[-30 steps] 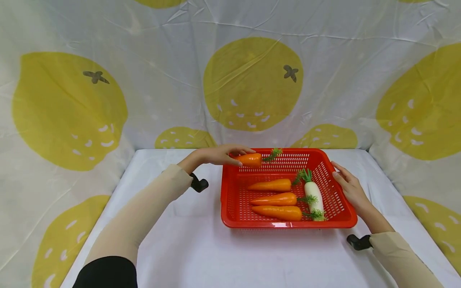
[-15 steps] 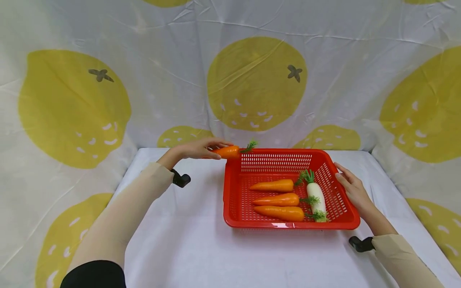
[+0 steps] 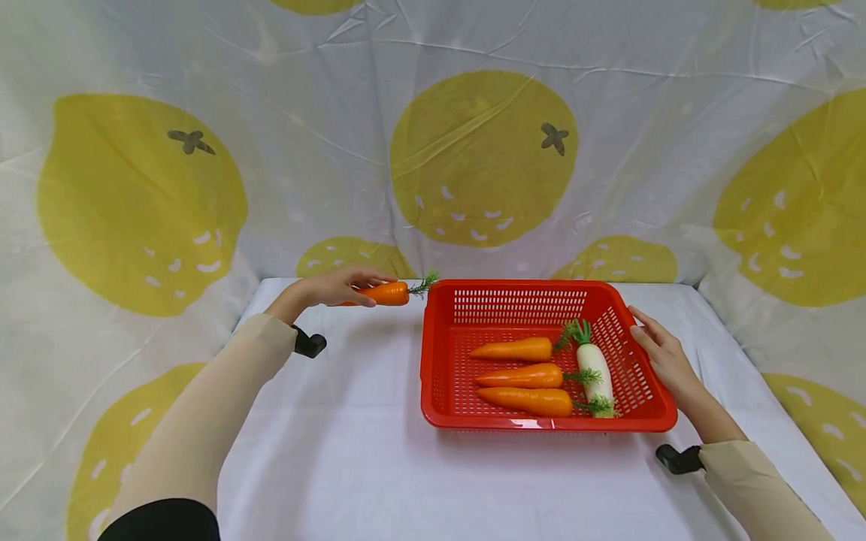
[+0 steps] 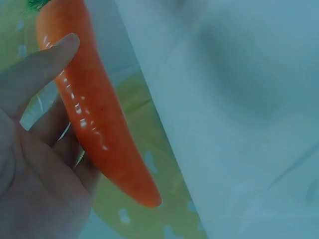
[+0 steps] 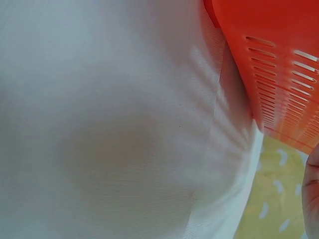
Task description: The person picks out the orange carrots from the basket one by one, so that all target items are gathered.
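An orange carrot point(image 3: 389, 294) with a green leafy top is pinched in my left hand point(image 3: 329, 288), to the left of the basket and above the white table. In the left wrist view my thumb lies across the carrot point(image 4: 94, 104) and the fingers sit behind it, its tapered tip pointing down. My right hand point(image 3: 666, 359) rests at the right rim of the red plastic basket point(image 3: 548, 424), fingers fairly straight. Inside it lie three carrots point(image 3: 526, 399) side by side and one white radish point(image 3: 597, 374) with green leaves. The right wrist view shows the slotted basket wall point(image 5: 279, 84).
White cloth covers the table point(image 3: 352, 466). Behind and around it hangs a pale curtain point(image 3: 311, 150) printed with large yellow lemons. A black wrist mount point(image 3: 310, 344) projects from the left sleeve, another wrist mount point(image 3: 678, 458) from the right.
My left hand has carried the carrot leftward, from over the basket's back left corner to outside it. My right hand has stayed at the rim; the view has shifted slightly.
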Demonstrator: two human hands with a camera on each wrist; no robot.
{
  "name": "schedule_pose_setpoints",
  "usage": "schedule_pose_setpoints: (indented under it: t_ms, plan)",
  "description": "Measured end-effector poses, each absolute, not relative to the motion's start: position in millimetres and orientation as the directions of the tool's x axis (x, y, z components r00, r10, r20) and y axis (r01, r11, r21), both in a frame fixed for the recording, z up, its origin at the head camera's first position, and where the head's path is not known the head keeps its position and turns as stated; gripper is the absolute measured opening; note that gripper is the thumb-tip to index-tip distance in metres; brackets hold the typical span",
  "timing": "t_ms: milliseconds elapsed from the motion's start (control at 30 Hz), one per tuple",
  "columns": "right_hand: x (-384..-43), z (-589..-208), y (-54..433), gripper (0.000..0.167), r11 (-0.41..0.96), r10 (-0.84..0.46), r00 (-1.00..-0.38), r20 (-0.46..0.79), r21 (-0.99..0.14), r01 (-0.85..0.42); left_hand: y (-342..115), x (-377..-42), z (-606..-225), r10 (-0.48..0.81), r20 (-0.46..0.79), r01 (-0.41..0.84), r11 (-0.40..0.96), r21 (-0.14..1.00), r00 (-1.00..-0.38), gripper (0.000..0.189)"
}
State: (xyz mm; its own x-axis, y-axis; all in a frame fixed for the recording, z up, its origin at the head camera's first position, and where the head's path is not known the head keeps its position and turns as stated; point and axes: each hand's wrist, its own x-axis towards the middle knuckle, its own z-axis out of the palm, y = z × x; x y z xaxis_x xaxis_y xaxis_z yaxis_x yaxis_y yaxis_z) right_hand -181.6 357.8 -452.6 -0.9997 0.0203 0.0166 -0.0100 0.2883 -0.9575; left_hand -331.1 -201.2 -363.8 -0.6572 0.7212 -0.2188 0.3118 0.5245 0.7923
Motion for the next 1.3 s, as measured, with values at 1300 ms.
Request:
schedule_pose_setpoints:
  t_ms: [1300]
  plan:
    - [-181.7, -451.3, 357.5, 0.062, 0.269, 0.027, -1.000, 0.000, -0.963, 0.007, -248.1, -352.4, -449.8, 0.644, -0.122, 0.311, 0.517, 0.798, -0.755, 0.050]
